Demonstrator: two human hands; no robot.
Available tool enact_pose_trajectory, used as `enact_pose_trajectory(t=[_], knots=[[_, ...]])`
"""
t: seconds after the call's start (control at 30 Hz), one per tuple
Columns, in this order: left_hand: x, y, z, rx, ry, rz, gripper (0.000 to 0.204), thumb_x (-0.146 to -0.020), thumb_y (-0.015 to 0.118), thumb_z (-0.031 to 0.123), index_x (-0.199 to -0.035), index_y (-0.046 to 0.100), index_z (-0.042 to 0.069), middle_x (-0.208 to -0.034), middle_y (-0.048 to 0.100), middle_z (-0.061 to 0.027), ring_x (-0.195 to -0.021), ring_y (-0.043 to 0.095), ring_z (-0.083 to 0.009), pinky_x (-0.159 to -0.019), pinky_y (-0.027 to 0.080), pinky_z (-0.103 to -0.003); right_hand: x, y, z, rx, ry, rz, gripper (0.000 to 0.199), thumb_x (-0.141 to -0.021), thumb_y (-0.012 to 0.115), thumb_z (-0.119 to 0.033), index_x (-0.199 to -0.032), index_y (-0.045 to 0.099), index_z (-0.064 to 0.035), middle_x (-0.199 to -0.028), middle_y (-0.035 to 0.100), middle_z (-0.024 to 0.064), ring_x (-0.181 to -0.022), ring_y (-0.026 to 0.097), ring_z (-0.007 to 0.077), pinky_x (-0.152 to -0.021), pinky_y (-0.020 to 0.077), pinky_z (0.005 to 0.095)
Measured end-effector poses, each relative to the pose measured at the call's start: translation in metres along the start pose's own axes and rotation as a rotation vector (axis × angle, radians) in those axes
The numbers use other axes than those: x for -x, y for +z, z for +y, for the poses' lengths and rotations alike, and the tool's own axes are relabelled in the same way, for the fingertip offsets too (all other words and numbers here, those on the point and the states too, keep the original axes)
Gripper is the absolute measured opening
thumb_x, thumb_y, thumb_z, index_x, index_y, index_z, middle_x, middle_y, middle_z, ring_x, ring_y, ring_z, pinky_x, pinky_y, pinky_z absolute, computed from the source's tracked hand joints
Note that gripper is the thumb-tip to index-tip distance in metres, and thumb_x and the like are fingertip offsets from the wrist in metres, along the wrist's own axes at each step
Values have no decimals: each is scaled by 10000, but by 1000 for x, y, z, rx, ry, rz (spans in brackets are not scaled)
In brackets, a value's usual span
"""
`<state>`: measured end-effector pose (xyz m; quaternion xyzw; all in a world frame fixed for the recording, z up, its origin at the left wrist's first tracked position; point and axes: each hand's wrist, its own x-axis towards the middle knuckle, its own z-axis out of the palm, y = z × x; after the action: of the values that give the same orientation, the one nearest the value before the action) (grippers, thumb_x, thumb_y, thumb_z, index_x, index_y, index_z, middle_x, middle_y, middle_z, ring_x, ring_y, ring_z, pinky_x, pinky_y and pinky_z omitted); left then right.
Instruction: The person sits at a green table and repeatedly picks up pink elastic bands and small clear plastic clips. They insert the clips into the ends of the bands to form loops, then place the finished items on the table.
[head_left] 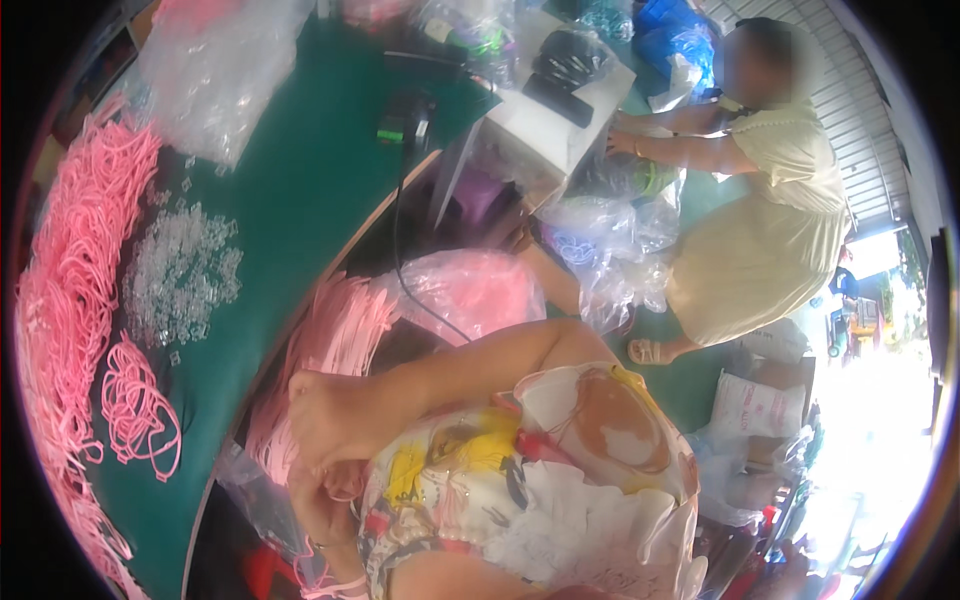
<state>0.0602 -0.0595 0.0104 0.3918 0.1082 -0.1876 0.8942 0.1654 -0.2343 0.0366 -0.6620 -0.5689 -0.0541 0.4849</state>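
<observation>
Beside the green surface (300, 190), the right hand (330, 415) hangs half-curled, grasping nothing I can make out (blurred), near pink cords (320, 340) in the lap. Left hand unseen. Seemingly between pieces; next calls for picking one cord cleanly from the bundle.

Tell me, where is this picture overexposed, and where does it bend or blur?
Head view: daylight burns out the lower right beyond the rolling shutter; the fisheye bends the green table edge and darkens the corners; the nearest hand, by the pink cords, looks soft.
</observation>
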Motion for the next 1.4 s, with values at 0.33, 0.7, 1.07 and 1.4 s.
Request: enact_pose_trajectory(t=[0.33,0.7,1.07,1.4], knots=[[5,31,4,-36,47,54,238,-880,568,165,-1000,527,-36,-654,407,16,-567,405,-77,-540,351,-220,5,15,0,86,71,29,100,-802,578,-249,-775,626,-166,-767,584,-4,-784,524,219,-770,324,405],[8,32,3,-5,-97,101,235,-865,575,143,-1017,513,-24,-670,480,-6,-552,474,-116,-543,425,-250,-8,-13,-8,-277,112,-358,173,-758,663,-278,-799,638,-111,-768,627,26,-752,591,226,-694,398,386],[6,3,17,-242,97,53,281,-864,605,130,-1084,575,-43,-966,572,-57,-733,527,-82,-637,397,-207,-26,-16,6,-680,406,-381,145,-735,704,-110,-850,672,-27,-800,672,76,-771,624,164,-698,485,319],[16,13,22,-590,349,240,178,-854,593,89,-985,589,-32,-913,614,-45,-835,563,-129,-725,421,-236,-43,-15,11,-786,507,-365,176,-752,708,-148,-886,677,-38,-792,657,28,-685,576,100,-528,450,260]])
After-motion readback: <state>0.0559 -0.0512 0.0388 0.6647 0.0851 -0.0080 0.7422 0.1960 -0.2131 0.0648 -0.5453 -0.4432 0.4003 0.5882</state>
